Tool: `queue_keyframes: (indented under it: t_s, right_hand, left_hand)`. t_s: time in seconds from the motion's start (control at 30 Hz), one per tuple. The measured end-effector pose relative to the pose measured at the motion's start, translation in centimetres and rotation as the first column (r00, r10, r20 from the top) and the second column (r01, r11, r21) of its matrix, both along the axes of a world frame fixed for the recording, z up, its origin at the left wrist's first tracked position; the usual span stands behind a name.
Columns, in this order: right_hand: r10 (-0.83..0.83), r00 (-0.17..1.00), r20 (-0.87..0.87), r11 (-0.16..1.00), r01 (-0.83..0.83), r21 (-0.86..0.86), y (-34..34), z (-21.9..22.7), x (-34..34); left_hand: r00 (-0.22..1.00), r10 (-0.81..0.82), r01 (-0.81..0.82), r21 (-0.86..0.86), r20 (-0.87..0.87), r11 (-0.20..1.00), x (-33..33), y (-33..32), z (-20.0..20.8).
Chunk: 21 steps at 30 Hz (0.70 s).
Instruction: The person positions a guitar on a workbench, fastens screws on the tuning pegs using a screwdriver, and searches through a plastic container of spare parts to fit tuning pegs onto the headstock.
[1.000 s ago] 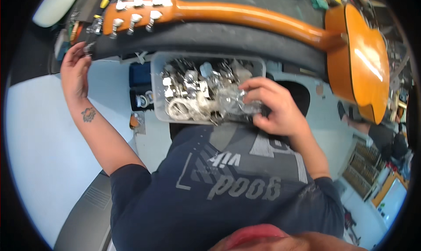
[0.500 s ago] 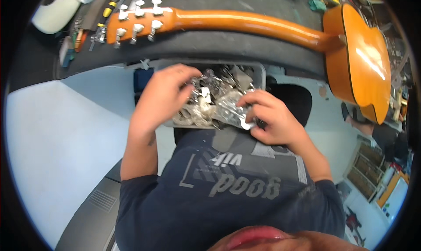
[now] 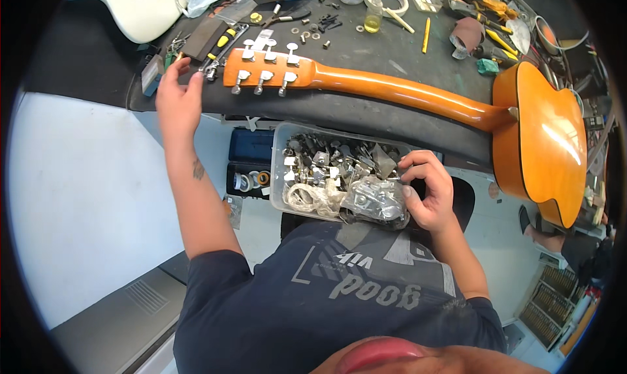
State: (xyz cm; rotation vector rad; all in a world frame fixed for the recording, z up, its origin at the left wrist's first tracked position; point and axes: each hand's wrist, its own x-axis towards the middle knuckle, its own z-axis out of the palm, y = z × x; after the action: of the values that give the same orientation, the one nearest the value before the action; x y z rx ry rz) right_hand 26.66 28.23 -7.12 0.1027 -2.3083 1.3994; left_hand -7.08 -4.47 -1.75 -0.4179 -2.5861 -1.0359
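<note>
My left hand (image 3: 177, 106) is stretched over the bench edge, thumb and fingers apart. Its fingertips are close to a small wooden handle, a yellow-and-black screwdriver (image 3: 221, 45) and a blue-grey block (image 3: 153, 75). Whether they touch the handle is hard to see. Below the bench, a clear plastic box (image 3: 277, 178) holds a heap of metal guitar tuners (image 3: 320, 160) and clear bags of parts. My right hand (image 3: 431, 190), fingers curved and apart from the thumb, rests at the box's right rim beside a bag of metal parts (image 3: 375, 201).
An orange-brown guitar (image 3: 539, 135) lies back up along the bench (image 3: 366, 50), its headstock towards my left hand. Behind it are tape, a small bottle (image 3: 373, 21), pliers and loose hardware. A white guitar body (image 3: 140, 15) lies far left. A blue case (image 3: 248, 148) sits left of the box.
My left hand has left the box and gone up and left to the bench tools. The right hand has moved off the bag to the box's right rim. The view has shifted.
</note>
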Motion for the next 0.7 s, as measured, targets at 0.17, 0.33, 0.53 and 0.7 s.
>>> queue_keyframes:
  t_s: [0.17, 0.33, 0.53, 0.7]
  right_hand:
    - [0.010, 1.000, 0.014, 0.998, -0.011, 0.058, -0.5, -1.0, -0.8]
    - [0.019, 1.000, 0.000, 0.997, -0.019, 0.074, -0.7, -0.9, -1.3]
    - [0.009, 1.000, 0.018, 0.997, -0.010, 0.077, -0.8, -1.1, -1.1]
    - [0.007, 1.000, 0.010, 0.996, -0.008, 0.089, -1.0, -1.2, -1.3]
  left_hand:
    - [1.000, -0.012, 0.012, -0.207, 0.005, 0.978, -3.2, 1.0, -3.7]
    - [0.997, 0.006, -0.025, -0.248, -0.078, 0.968, -3.5, 1.5, -3.5]
    - [0.997, 0.033, -0.044, -0.152, -0.073, 0.987, -2.2, 1.4, -3.3]
    - [0.997, -0.071, 0.071, -0.019, -0.039, 0.997, -1.2, 0.6, -3.8]
